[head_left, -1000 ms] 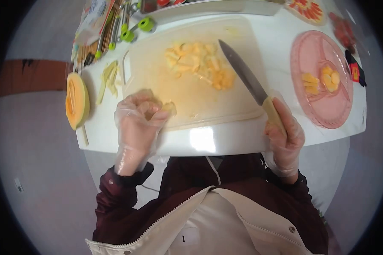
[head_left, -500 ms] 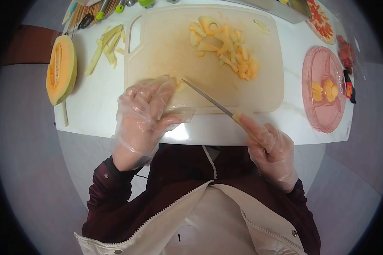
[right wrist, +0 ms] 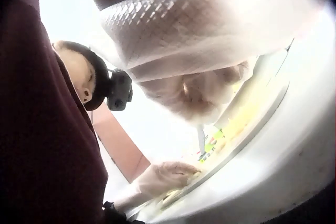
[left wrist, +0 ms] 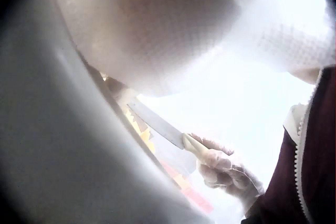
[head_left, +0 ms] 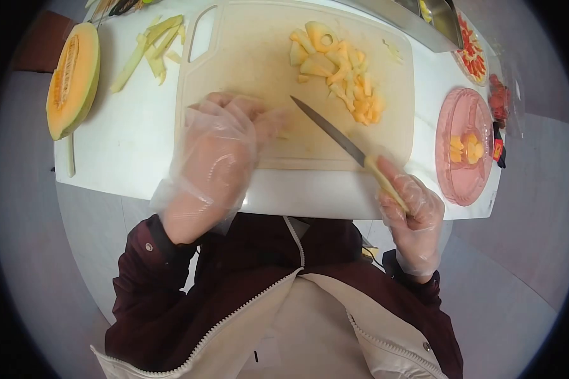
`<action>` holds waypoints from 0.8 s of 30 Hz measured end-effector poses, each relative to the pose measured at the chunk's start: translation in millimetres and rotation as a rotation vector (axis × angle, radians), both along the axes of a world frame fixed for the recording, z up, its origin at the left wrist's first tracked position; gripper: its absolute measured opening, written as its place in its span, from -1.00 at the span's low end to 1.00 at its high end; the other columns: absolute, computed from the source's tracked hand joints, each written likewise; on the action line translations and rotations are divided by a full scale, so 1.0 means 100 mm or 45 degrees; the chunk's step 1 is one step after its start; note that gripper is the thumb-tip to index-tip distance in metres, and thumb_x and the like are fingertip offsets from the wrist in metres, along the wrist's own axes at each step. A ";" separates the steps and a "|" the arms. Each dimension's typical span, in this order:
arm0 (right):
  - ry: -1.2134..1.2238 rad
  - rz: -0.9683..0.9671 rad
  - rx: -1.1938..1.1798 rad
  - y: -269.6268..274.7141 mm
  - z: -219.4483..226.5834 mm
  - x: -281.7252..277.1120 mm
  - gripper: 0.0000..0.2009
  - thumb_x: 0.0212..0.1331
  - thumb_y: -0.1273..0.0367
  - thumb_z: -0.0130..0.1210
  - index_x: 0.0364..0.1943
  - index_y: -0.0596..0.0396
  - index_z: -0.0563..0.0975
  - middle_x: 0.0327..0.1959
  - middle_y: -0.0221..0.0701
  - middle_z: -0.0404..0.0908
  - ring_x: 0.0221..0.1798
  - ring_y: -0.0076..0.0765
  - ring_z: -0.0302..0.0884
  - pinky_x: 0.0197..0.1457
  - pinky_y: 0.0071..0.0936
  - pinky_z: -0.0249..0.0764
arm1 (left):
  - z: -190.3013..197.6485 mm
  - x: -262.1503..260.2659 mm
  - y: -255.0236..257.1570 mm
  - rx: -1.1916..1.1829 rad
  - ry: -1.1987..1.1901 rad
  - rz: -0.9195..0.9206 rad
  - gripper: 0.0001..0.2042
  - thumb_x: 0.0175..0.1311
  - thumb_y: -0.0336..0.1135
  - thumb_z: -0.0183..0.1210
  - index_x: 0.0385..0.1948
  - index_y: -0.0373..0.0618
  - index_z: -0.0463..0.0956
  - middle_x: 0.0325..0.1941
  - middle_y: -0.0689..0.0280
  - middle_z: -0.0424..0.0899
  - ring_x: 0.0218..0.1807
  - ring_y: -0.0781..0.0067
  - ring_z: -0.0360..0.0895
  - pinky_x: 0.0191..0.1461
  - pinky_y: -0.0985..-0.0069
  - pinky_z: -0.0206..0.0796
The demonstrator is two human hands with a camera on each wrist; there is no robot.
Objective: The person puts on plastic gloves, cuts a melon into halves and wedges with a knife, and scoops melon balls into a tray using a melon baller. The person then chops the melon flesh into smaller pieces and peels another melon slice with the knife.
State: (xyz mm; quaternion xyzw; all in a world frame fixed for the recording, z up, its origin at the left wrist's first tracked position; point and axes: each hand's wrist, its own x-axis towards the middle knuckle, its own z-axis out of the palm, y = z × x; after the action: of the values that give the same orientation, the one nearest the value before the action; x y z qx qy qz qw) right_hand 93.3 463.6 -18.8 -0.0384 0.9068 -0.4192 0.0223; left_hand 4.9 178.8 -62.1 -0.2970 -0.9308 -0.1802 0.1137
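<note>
A white table (head_left: 142, 148) stretches in front of a person in a dark red jacket. On it, nearest the person, lies a large pale cutting board (head_left: 246, 44) with a handle slot at its far left corner. To the right of the board stands a divided pink plate (head_left: 460, 187). A halved melon (head_left: 76, 82), orange inside with its seed hollow showing, lies at the table's left edge, well apart from both hands.

The two hands, in clear plastic gloves, are apart. The left hand (head_left: 216, 148) is over the near left part of the board, its fingers bent down and blurred; whether it holds anything cannot be told. The right hand (head_left: 415, 205), near the board's near right corner, grips the handle of a knife (head_left: 330, 131). The blade slants across the board, away from the person and leftward, its tip near the left fingertips.

Beyond the blade, and to the right of the left fingers, a loose pile of cut melon pieces (head_left: 342, 77) lies on the board, touched by neither hand. Green rind strips (head_left: 130, 68) lie between the melon half and the board. A few small orange pieces (head_left: 473, 150) sit on the pink plate.
</note>
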 end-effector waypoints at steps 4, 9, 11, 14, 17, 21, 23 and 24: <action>0.070 0.103 -0.020 0.06 0.02 -0.01 -0.58 0.22 0.59 0.25 0.14 -0.14 0.65 0.09 -0.23 0.78 -0.32 -0.37 0.55 -0.19 -0.49 0.52 | -0.01 0.05 -0.16 0.158 0.144 0.074 -0.62 -0.01 -0.45 0.39 -0.06 0.10 0.74 -0.12 0.34 0.73 -0.11 0.14 0.59 -0.04 0.29 0.41; 0.120 0.323 0.120 0.08 0.04 -0.21 -0.58 0.11 0.62 0.30 0.03 -0.17 0.58 0.10 -0.28 0.79 -0.44 -0.35 0.48 -0.34 -0.49 0.52 | -0.02 0.19 -0.27 0.115 0.076 0.026 -0.59 -0.07 -0.47 0.44 -0.08 0.11 0.75 -0.15 0.39 0.77 -0.18 0.20 0.60 -0.08 0.34 0.40; 0.187 0.368 0.049 0.14 -0.02 -0.28 -0.65 0.05 0.62 0.31 -0.09 -0.06 0.62 0.06 -0.34 0.81 -0.47 -0.35 0.42 -0.36 -0.50 0.51 | -0.01 0.19 -0.24 0.149 -0.003 0.013 -0.68 -0.01 -0.45 0.45 -0.14 -0.03 0.73 -0.08 0.36 0.73 -0.16 0.17 0.61 -0.11 0.28 0.42; 0.105 0.294 0.159 0.10 0.07 -0.34 -0.79 0.14 0.48 0.35 -0.13 -0.02 0.75 -0.26 -0.40 0.75 -0.50 -0.49 0.25 -0.42 -0.52 0.27 | -0.10 0.19 -0.24 0.289 0.033 0.017 -0.64 -0.01 -0.50 0.46 -0.11 0.07 0.76 -0.14 0.37 0.78 -0.22 0.23 0.58 -0.13 0.32 0.40; 0.058 0.281 0.102 0.04 0.11 -0.35 -0.84 0.00 0.62 0.33 -0.35 0.09 0.65 0.06 -0.47 0.81 -0.46 -0.43 0.41 -0.36 -0.53 0.52 | -0.11 0.19 -0.26 0.315 -0.019 -0.017 -0.61 -0.01 -0.51 0.46 -0.06 0.05 0.75 -0.12 0.36 0.78 -0.23 0.23 0.58 -0.15 0.32 0.41; 0.120 0.316 0.139 0.00 0.11 -0.37 -0.80 -0.01 0.62 0.34 -0.29 0.05 0.68 0.06 -0.49 0.82 -0.48 -0.46 0.40 -0.40 -0.55 0.50 | -0.09 0.15 -0.27 0.303 -0.027 -0.056 -0.58 -0.01 -0.50 0.46 -0.03 0.07 0.74 -0.13 0.37 0.77 -0.23 0.22 0.57 -0.16 0.33 0.41; 0.098 0.390 0.301 0.01 0.15 -0.37 -0.74 -0.05 0.61 0.34 -0.25 0.02 0.68 0.10 -0.52 0.80 -0.48 -0.46 0.47 -0.43 -0.52 0.52 | -0.10 0.16 -0.28 0.291 -0.043 -0.036 -0.58 0.00 -0.51 0.45 -0.03 0.09 0.74 -0.12 0.37 0.76 -0.21 0.22 0.57 -0.15 0.32 0.41; 0.095 0.390 0.303 0.01 0.15 -0.36 -0.74 -0.05 0.61 0.34 -0.25 0.02 0.68 0.10 -0.52 0.80 -0.48 -0.46 0.47 -0.43 -0.52 0.52 | -0.11 0.15 -0.27 0.293 -0.045 -0.035 -0.58 0.00 -0.51 0.45 -0.03 0.09 0.74 -0.12 0.37 0.76 -0.21 0.22 0.57 -0.15 0.32 0.41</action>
State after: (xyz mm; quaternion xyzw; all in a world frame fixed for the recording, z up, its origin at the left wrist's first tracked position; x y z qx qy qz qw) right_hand 57.3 464.8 -4.2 -0.1887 0.9337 -0.2991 0.0565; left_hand 20.1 151.5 -72.8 -0.2916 -0.9016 -0.2925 0.1282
